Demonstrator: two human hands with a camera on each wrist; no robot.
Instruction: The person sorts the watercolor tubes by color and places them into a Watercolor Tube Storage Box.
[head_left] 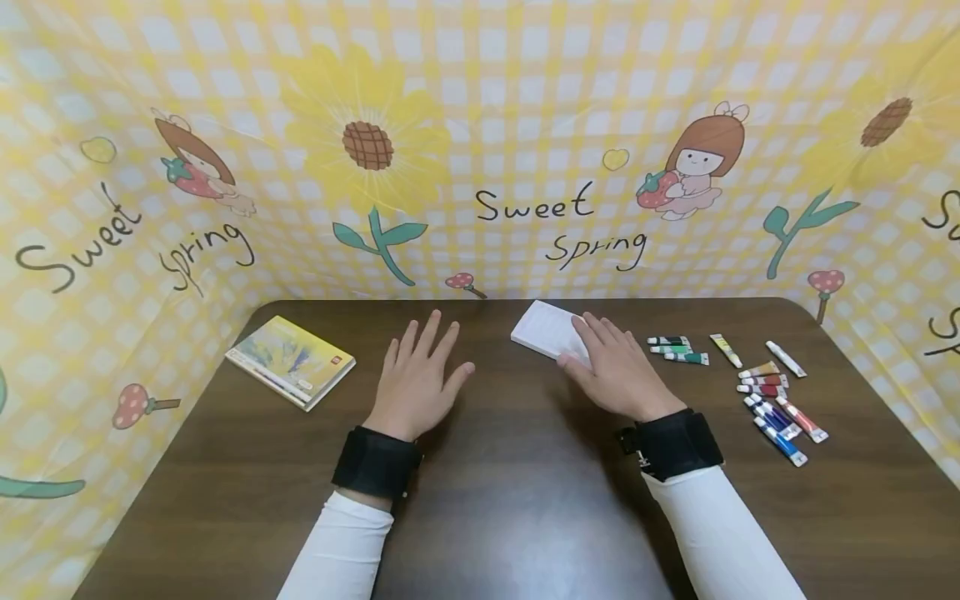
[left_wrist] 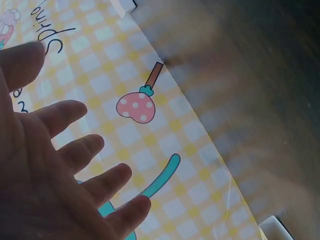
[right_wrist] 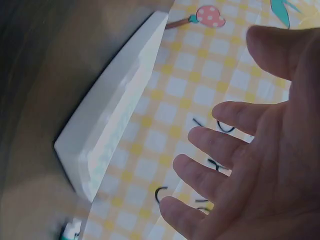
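On the dark surface (head_left: 525,500), the left hand (head_left: 416,379) lies flat, fingers spread; the right hand (head_left: 615,371), fingers straight, hovers over a white tray (head_left: 542,330) beside paint tubes (head_left: 772,400).

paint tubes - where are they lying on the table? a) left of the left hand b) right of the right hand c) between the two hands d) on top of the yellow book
b: in the head view the paint tubes lie scattered on the dark table to the right of the right hand, while the yellow book lies left of the left hand.
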